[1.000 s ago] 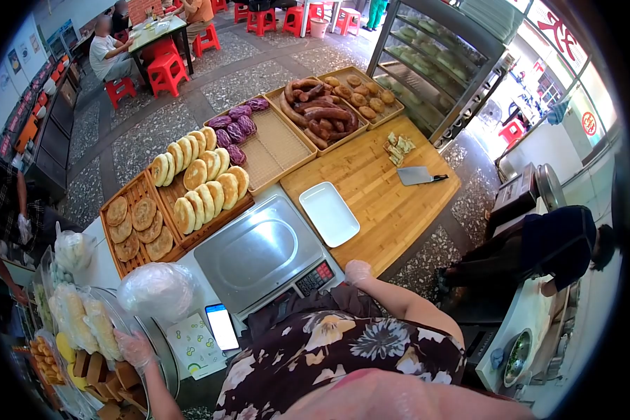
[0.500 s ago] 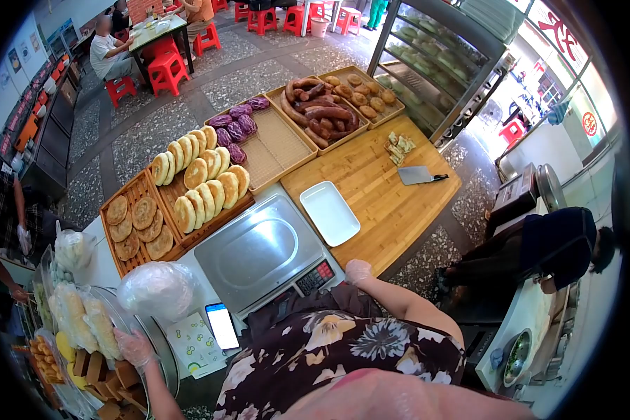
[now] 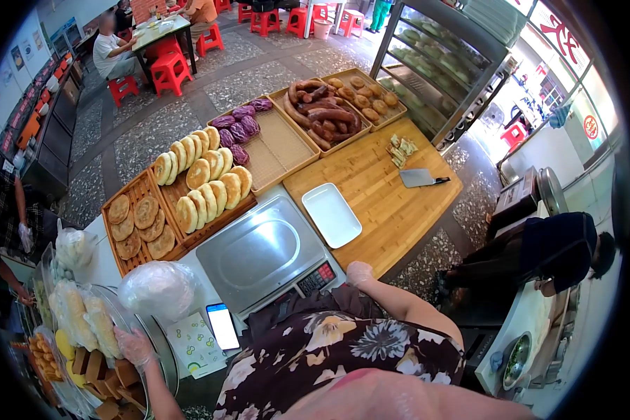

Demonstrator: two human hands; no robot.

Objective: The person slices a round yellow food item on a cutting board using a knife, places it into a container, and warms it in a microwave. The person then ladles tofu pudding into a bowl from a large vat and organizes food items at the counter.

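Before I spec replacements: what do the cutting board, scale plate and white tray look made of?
Cutting board: wood or bamboo, smooth, by its striped grain.
Scale plate: shiny metal, likely stainless, by glare.
White tray: smooth, evenly coloured; ceramic or plastic, can't tell.

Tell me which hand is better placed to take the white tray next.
Probably the right hand: it is at the near edge of the wooden board, close to the white tray. The left hand is farther off, beside the bagged food, with the scale in between.
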